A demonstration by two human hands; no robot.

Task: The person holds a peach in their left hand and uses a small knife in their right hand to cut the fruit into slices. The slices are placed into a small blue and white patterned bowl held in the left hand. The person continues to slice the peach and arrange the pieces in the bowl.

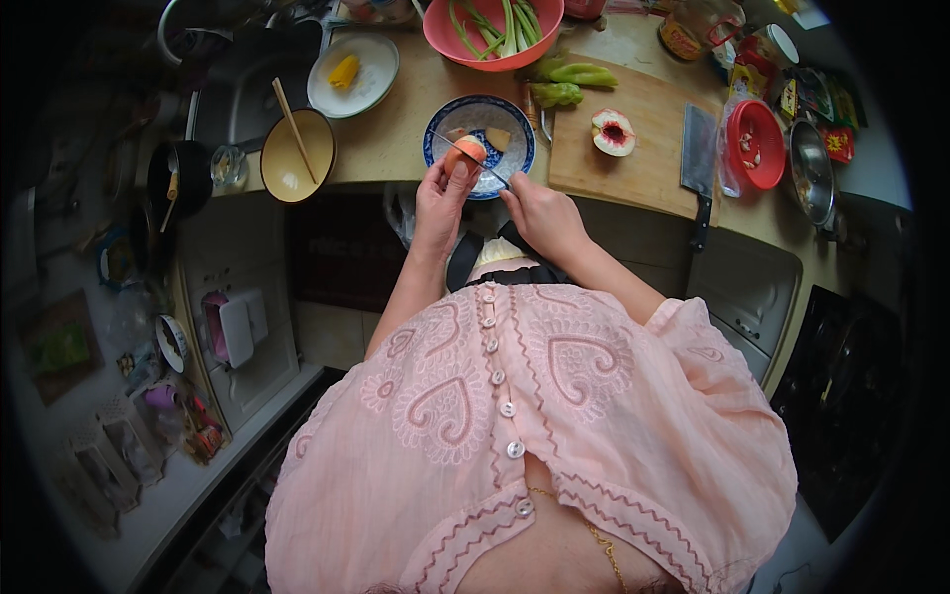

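Note:
My left hand (442,206) is closed around a piece of peach (463,156), held up over a blue-and-white plate (431,139) near the counter's front edge. In my right hand (542,213) is the handle of a small knife (487,169); its thin blade lies across the peach. A few pale pieces (498,139) rest on the plate beneath. To the right, a halved peach (614,133) with a red centre sits cut side up on the wooden cutting board (633,178).
A cleaver (699,148) lies at the board's right, handle past the front edge. Green peppers (582,74) lie at the board's far left corner. Around stand a yellow bowl with chopsticks (277,158), a white plate (381,69), a pink bowl of green stalks (440,40) and a red basket (770,148).

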